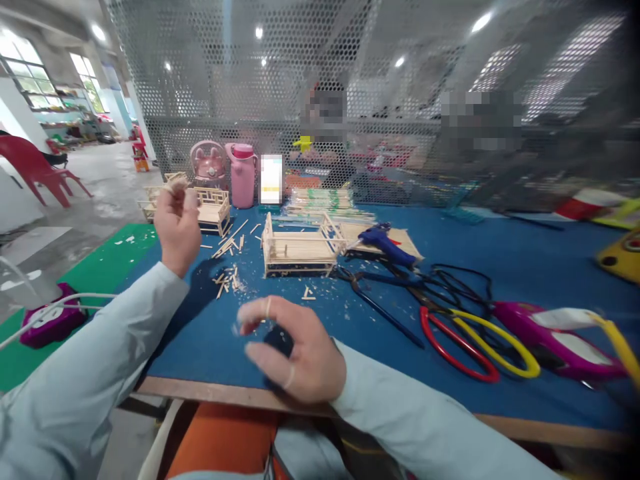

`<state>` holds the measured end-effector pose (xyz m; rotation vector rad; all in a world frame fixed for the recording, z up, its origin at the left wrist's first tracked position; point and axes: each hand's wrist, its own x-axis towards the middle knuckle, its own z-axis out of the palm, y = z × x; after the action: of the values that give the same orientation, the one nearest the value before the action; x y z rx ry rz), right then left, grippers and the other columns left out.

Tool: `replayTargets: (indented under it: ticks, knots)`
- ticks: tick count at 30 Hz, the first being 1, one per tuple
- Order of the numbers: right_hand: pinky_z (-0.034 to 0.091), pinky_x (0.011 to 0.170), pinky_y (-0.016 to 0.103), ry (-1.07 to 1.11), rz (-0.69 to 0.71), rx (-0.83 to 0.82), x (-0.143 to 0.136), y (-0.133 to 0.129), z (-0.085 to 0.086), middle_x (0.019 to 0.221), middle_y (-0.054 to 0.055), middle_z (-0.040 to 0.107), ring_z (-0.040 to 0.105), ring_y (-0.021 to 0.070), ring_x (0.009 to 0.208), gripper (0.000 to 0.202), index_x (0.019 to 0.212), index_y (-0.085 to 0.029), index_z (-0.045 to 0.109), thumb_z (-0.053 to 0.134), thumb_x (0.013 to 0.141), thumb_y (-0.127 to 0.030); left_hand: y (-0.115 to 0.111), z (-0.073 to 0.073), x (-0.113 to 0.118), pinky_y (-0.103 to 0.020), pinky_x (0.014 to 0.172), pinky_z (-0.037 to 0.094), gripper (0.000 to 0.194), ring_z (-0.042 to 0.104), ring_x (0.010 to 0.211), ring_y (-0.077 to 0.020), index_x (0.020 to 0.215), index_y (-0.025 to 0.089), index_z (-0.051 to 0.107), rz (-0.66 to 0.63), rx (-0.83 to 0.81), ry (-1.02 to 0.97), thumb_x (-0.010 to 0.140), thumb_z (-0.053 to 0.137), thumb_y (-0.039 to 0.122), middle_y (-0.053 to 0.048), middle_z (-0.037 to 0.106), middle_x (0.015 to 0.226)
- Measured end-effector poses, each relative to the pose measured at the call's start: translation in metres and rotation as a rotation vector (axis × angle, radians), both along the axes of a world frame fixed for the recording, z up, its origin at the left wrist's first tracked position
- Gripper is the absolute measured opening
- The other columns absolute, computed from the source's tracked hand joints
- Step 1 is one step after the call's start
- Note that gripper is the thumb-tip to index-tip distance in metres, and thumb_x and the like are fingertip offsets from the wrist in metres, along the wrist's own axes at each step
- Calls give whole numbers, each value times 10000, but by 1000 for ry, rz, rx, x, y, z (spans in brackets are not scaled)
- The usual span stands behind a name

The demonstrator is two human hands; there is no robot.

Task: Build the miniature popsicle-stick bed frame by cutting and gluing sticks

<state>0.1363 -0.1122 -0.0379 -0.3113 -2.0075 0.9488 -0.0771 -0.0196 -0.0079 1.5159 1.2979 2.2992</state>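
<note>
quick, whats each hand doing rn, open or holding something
Left hand: raised, fingers curled together; whether they pinch anything cannot be told.
Right hand: open over the blue tabletop, thumb and fingers apart, nothing visible held.

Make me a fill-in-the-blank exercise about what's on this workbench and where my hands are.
The glue gun is coloured ____.
Beside the scissors' red handle is a ____ one.
The hand nearer the pink bottle is your ____ one.
Missing words: blue; yellow; left.
</note>
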Motion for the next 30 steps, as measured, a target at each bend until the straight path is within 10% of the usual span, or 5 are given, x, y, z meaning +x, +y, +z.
replayTargets:
  ticks: [6,12,19,26,30]
  knots:
    - [351,414,195,158,446,-837,7,16,8,516,-94,545,427,61,386,795,1368,-242,319,601,627,-186,-70,-18,66,-312,802,508,476,651,892,-200,1026,173,625,-1051,-332,-107,696,688,509,-81,694,954]
    - [337,330,170,-55,624,-1018,15,11,18,554,-61,638,473,88,357,1088,1432,-268,101,723,547,-392,-98,-18,101,-340,831,511,339,659,886,-210,893,150,646,-1246,-507,-304,712,705,430,-95,702,968]
    - [329,354,177,59,554,-920,14,16,19,555,-70,622,452,70,360,972,1435,-237,160,662,602,-254,-85,-18,86,-287,787,524,353,653,847,-171,935,162,678,-670,-196,-154,743,658,458,-71,710,897]
    - [286,374,205,225,173,-744,27,24,32,527,-81,564,406,74,381,705,1305,-273,415,611,633,-194,-64,-5,56,-204,537,474,353,564,531,-90,914,171,677,-261,-59,-93,851,507,474,-14,648,629]
    - [314,444,265,573,-145,-580,53,45,51,465,-64,492,368,84,384,210,896,-260,621,589,710,-352,-39,-1,15,-283,636,502,343,599,636,-151,1058,160,646,14,-406,263,899,410,352,-56,645,704]
